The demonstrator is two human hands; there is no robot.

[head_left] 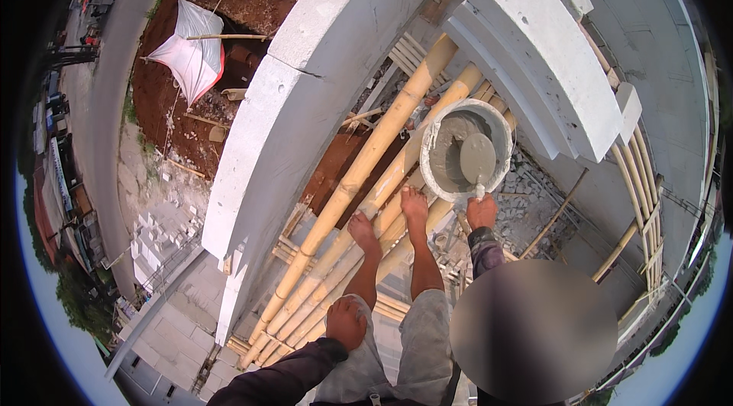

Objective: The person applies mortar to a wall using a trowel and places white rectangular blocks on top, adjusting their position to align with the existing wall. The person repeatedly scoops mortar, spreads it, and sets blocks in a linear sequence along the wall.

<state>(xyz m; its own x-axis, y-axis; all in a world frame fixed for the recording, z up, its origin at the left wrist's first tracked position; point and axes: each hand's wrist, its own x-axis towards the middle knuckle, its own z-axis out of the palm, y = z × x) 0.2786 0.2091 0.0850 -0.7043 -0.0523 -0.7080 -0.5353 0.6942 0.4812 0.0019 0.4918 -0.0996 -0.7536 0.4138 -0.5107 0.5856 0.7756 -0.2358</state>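
Note:
My right hand is closed around the handle of a trowel. The rounded blade, coated in wet grey mortar, lies over the mortar inside a pale round bucket. Bamboo poles run beneath and beside this bucket. On my bent left knee rests my left hand, its fingers curled in and nothing visible in them. My bare feet stand on the bamboo just nearer than the bucket.
A white block wall rises at the left. Stacked white blocks stand beyond the bucket to the right. Gaps between poles show rubble and red soil far below. A pale tarp hangs over the dirt outside, near a road.

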